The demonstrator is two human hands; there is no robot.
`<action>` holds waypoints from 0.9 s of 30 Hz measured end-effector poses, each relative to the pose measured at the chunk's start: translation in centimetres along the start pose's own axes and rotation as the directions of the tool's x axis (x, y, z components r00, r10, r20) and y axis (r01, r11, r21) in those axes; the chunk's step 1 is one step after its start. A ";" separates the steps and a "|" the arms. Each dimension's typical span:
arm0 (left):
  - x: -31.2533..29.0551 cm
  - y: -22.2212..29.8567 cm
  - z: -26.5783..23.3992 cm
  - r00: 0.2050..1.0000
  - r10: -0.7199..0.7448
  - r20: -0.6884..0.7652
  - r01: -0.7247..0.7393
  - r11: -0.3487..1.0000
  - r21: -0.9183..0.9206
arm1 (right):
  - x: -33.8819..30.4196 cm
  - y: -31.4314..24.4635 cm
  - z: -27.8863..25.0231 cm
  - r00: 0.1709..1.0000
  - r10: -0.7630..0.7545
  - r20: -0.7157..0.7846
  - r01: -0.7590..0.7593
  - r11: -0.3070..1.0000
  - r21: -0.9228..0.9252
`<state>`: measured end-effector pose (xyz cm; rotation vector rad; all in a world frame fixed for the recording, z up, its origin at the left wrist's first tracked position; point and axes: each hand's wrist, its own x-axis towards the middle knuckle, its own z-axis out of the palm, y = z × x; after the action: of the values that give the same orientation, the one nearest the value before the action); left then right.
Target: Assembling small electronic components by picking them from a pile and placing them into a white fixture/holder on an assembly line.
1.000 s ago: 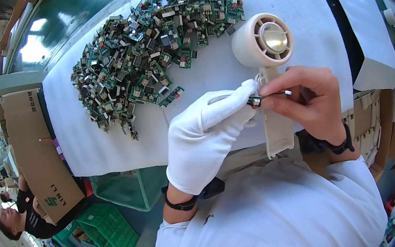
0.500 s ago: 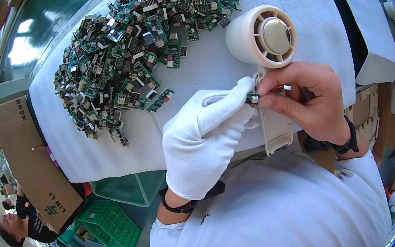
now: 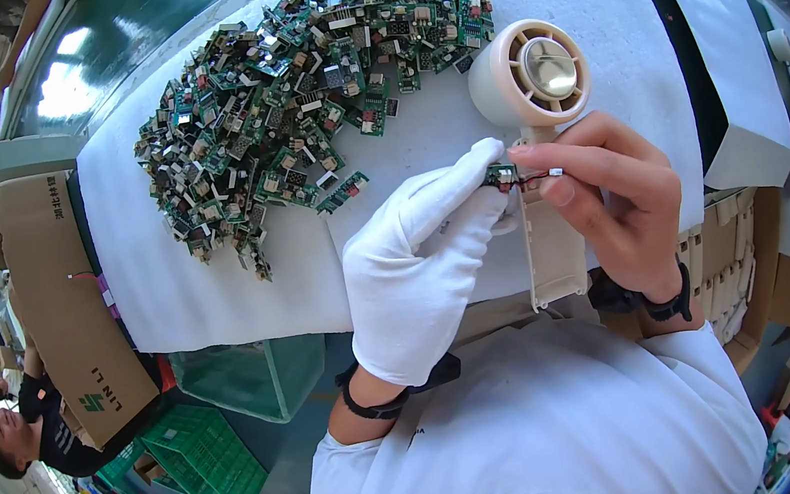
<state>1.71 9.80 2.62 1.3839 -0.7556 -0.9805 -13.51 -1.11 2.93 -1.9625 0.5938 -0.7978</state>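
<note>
My left hand (image 3: 406, 255), in a white glove, pinches a small green circuit board (image 3: 503, 175) between thumb and fingers. A short red and black wire lead with a white plug (image 3: 556, 173) runs from the board to my bare right hand (image 3: 624, 189). Its thumb and forefinger close around the lead near the plug. Directly behind my fingers is a cream handheld fan (image 3: 528, 77), its round head facing up with a shiny disc in the middle. The open handle shell (image 3: 556, 260) extends below my hands toward me; its upper part is hidden by my fingers.
A big heap of green circuit boards (image 3: 275, 112) covers the left and far part of the white foam sheet (image 3: 421, 142). To the left stand a cardboard box (image 3: 70, 303) and green crates (image 3: 205, 461); a person (image 3: 23, 436) is beyond. At right, a box holds cream shells (image 3: 724, 251).
My right thumb has drawn back from the board to the right, toward the plug. The board, now turned, shows more of its face. The whole view has shifted slightly.
</note>
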 end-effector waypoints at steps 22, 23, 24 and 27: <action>0.0 -1.4 0.4 0.967 0.231 -0.112 -0.212 0.965 0.155 | 0.5 -1.4 1.3 0.981 -0.159 -0.106 0.100 0.900 -0.424; 0.0 -1.7 0.4 0.958 0.262 -0.117 -0.240 0.955 0.174 | 0.5 -1.4 1.1 0.984 -0.156 -0.079 0.106 0.892 -0.440; 0.0 -1.8 0.5 0.948 0.294 -0.123 -0.268 0.944 0.194 | 0.5 -1.4 0.9 0.987 -0.154 -0.052 0.114 0.883 -0.455; 0.3 -1.7 0.7 0.933 0.337 -0.127 -0.302 0.924 0.233 | 0.9 -1.2 0.2 0.984 -0.178 0.014 0.163 0.863 -0.478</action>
<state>1.04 9.32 0.96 1.4449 -0.9459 -0.5324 -12.66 -1.00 4.18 -2.4888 0.6912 -0.8479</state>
